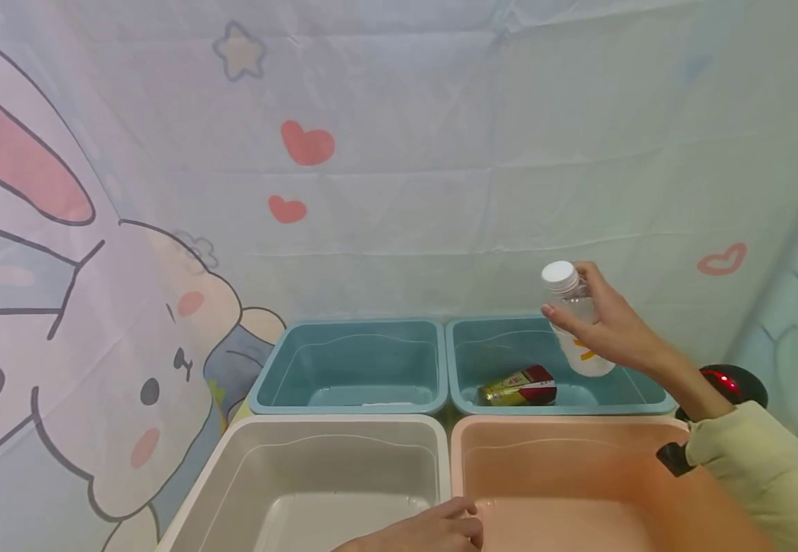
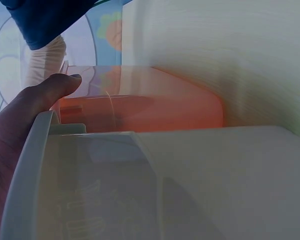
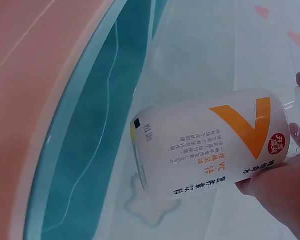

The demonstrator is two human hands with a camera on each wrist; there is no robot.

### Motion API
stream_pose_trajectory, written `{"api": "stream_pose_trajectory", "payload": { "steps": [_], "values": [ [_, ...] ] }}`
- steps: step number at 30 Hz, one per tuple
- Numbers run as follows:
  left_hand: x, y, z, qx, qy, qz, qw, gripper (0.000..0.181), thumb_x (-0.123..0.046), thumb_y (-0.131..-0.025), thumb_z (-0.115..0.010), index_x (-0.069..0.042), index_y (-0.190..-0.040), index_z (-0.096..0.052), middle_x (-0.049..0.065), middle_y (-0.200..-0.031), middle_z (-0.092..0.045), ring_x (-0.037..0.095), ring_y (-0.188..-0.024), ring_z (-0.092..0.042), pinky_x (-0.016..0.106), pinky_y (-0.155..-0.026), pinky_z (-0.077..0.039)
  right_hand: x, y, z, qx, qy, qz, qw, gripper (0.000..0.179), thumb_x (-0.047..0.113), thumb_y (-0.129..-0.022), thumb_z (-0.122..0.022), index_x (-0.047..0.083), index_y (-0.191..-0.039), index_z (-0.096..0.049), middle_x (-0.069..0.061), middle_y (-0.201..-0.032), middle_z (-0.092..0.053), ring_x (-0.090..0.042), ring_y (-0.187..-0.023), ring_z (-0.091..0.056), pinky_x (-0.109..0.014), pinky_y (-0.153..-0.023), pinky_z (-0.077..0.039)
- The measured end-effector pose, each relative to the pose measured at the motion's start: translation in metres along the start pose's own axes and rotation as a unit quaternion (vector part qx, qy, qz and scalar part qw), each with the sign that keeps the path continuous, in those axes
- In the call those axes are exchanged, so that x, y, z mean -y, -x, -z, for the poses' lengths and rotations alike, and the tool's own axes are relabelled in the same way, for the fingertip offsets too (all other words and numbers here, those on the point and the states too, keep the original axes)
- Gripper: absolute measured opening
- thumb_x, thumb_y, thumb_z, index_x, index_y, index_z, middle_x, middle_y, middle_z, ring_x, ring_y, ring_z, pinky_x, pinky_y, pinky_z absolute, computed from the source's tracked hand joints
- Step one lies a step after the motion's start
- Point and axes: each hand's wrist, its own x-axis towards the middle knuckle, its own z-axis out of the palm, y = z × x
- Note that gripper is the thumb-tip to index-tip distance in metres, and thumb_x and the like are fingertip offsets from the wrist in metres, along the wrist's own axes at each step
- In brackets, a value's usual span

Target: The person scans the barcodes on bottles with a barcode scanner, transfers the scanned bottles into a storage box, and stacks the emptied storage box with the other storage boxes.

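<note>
My right hand [image 1: 615, 322] grips a clear bottle [image 1: 581, 337] with a white cap and a white label with orange marks. The bottle tilts, cap up, above the back right blue bin [image 1: 495, 411]. In the right wrist view, the label of the bottle [image 3: 210, 145] faces the camera, with my thumb and fingers around its neck end. A red and gold can [image 1: 519, 386] lies on its side in that blue bin. My left hand [image 1: 433, 529] rests at the adjoining rims of the white bin [image 1: 343, 424] and the orange bin [image 1: 564, 424], fingers slightly bent.
Another blue bin [image 1: 350, 409] stands at back left, with a pale flat thing partly visible low inside. A black object with a red light [image 1: 730, 381] sits beside my right forearm. A printed cloth [image 1: 399, 215] hangs behind the bins.
</note>
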Motion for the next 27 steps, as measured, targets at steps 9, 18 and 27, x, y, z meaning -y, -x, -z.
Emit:
{"api": "stream_pose_trajectory", "payload": {
  "steps": [9,18,27],
  "values": [
    [0.0,-0.002,0.002,0.014,0.023,0.016,0.9995,0.018,-0.038,-0.102,-0.066,-0.032,-0.108,-0.082,-0.02,-0.096,-0.063,-0.011,-0.094,-0.046,0.014,-0.111,-0.022,0.029,-0.029,-0.042,0.055,-0.029,0.04,0.9972,0.062,0.026,-0.099,-0.072,0.011,-0.148,-0.038,-0.013,-0.141,-0.053,-0.037,-0.128,-0.052,-0.065,-0.099,-0.047],
    [0.0,-0.003,-0.002,0.002,-0.005,0.002,1.0,0.016,-0.032,-0.104,-0.066,-0.031,-0.105,-0.082,-0.018,-0.094,-0.064,-0.007,-0.093,-0.049,0.015,-0.109,-0.027,0.052,-0.054,-0.083,0.1,-0.037,0.088,0.9905,0.057,0.031,-0.097,-0.074,0.018,-0.146,-0.046,-0.004,-0.13,-0.06,-0.03,-0.121,-0.057,-0.055,-0.097,-0.051],
    [0.0,-0.002,-0.003,-0.016,-0.037,-0.017,0.999,0.018,-0.027,-0.104,-0.065,-0.031,-0.101,-0.082,-0.016,-0.094,-0.065,-0.004,-0.095,-0.052,0.016,-0.108,-0.029,0.072,-0.073,-0.124,0.127,-0.051,0.115,0.984,0.054,0.034,-0.096,-0.076,0.018,-0.142,-0.052,0.001,-0.125,-0.062,-0.021,-0.119,-0.059,-0.047,-0.094,-0.053]
  ]
}}
